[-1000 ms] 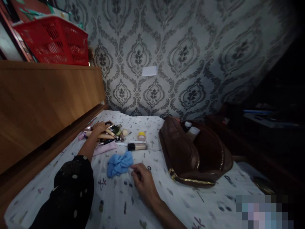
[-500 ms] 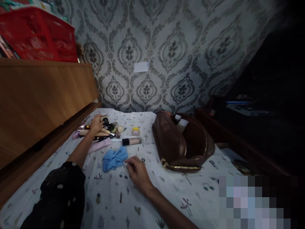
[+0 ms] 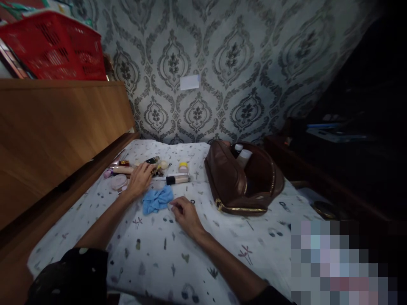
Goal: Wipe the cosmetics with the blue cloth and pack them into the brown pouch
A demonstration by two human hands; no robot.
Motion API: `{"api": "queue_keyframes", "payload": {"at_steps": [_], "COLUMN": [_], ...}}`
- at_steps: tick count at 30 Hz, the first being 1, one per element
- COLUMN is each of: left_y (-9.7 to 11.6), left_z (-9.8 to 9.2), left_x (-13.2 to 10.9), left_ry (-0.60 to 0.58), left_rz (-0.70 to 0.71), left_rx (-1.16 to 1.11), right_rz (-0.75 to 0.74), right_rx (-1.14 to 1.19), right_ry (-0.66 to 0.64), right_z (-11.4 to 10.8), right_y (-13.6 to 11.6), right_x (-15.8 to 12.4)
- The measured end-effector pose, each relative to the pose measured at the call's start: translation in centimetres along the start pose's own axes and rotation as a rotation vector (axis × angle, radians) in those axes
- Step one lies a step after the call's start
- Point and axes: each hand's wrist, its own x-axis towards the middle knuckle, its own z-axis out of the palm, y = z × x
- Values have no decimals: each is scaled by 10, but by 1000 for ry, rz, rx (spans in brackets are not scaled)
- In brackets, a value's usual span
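My left hand [image 3: 140,180] lies on the patterned sheet [image 3: 159,254] with its fingers closed round what look like makeup brushes [image 3: 156,170]. Left of it sit a round compact [image 3: 119,182] and a pale tube [image 3: 122,170]. A blue cloth scrunchie [image 3: 157,200] lies between my hands. My right hand [image 3: 186,214] rests beside it with its fingers curled and pinched; what they hold is hidden. Just past it are a small black ring [image 3: 192,202], a foundation bottle [image 3: 178,179] and a yellow-lidded jar [image 3: 183,166].
An open brown bag [image 3: 232,186] with two bottles [image 3: 244,156] in it stands to the right. A wooden panel [image 3: 63,123] runs along the left, with a red basket [image 3: 57,46] on top. Patterned wallpaper [image 3: 238,63] is behind. A dark shelf [image 3: 333,135] stands at the right.
My left hand has drawn back from the pile toward the blue scrunchie, taking brushes with it; fewer items lie at the left. My right hand has stayed in place.
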Motion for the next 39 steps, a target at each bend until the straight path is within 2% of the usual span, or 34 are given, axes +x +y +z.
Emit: {"api": "queue_keyframes", "payload": {"at_steps": [4,10,13,17,20,23,25,28,31,35,39], "left_y": [5,10,8,14,33,60,77,94,93,73,57], "left_z": [4,24,37,40,26,9,0,-10,-13,-6,5], "left_x": [-10,-9,-6,-2,-7,-20,-31,-46,-58,-77,-91], "left_ry": [-56,-59,-41,89,170,195,168,48,-60,-101,-125], "left_rz": [67,-249,-258,-357,-275,-146,-58,87,162,53,16], "left_rx": [-51,-35,-160,-312,-363,-421,-440,-471,-435,-283,-340], "right_rz": [31,108,160,261,250,145,42,-77,-120,-172,-214], "right_rx": [36,121,216,398,430,294,185,34,-132,-253,-319], "right_ry": [-15,20,24,19,78,139,173,181,115,7,-65], "right_z": [0,1,2,4,4,0,-6,-15,-22,-24,-23], "right_y": [0,-1,1,9,14,15,16,19,24,29,29], "right_x": [0,-1,-1,3,6,8,9,12,14,12,10]}}
